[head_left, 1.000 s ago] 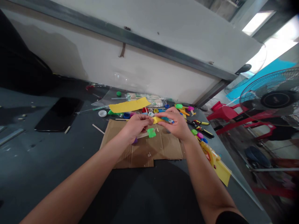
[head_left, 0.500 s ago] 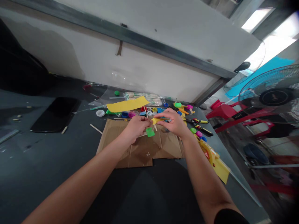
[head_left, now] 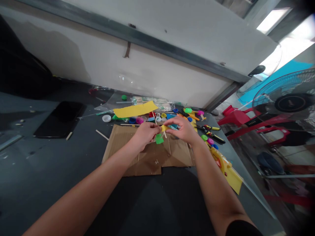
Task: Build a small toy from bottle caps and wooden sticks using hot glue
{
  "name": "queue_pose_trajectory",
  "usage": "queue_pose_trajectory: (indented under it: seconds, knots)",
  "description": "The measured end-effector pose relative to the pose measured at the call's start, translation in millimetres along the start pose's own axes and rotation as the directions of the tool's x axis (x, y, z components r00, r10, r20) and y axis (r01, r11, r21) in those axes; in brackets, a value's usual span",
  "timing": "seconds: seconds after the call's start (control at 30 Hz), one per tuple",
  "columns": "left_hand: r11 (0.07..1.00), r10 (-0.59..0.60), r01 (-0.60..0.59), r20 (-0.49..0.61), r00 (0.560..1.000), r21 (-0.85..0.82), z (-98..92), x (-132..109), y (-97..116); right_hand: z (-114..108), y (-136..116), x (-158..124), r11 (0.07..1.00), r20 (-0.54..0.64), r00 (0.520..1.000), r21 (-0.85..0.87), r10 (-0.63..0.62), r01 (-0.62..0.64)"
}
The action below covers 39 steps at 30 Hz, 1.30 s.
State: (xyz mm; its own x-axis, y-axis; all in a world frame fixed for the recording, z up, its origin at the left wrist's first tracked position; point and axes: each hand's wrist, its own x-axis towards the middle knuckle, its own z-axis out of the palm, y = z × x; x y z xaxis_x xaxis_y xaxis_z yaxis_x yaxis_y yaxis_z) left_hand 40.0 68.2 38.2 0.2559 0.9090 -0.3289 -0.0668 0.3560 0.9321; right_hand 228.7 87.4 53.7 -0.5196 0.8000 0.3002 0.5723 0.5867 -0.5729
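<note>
Above a brown cardboard piece point(head_left: 147, 164), my left hand point(head_left: 146, 133) and my right hand point(head_left: 180, 128) meet at a small yellow piece point(head_left: 163, 127). The fingers of my right hand pinch its right side. My left hand is closed at its left side, on thin wooden sticks partly hidden by the fingers. A green piece point(head_left: 159, 139) hangs just below, beside the left fingertips. A stick rises behind the hands toward a long yellow strip point(head_left: 135, 109), which sits over several bottle caps.
A black phone point(head_left: 59, 119) lies on the left of the dark table point(head_left: 61, 173). Packaged sticks point(head_left: 152, 102) are at the back. Pliers point(head_left: 211, 132), a yellow glue gun point(head_left: 221, 160) and yellow sheet point(head_left: 233, 180) lie right. A fan point(head_left: 290, 102) stands beyond.
The view has shifted very slightly. Both hands stay at the small yellow piece, with the fingers of my right hand changed slightly in pose.
</note>
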Motion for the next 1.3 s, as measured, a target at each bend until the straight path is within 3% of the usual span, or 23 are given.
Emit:
queue_pose_trajectory:
  seconds: [0.93,1.3]
  knots:
    - [1.000,-0.012,0.012,-0.004,1.000,-0.020,1.3,-0.1,-2.4,1.9,-1.0,1.4,0.999,0.029,0.999,0.029,0.028,-0.029]
    - [1.000,0.010,-0.010,-0.008,1.000,-0.001,-1.2,-0.4,1.5,0.6,4.1,-1.2,0.998,-0.039,0.998,0.050,0.046,-0.044]
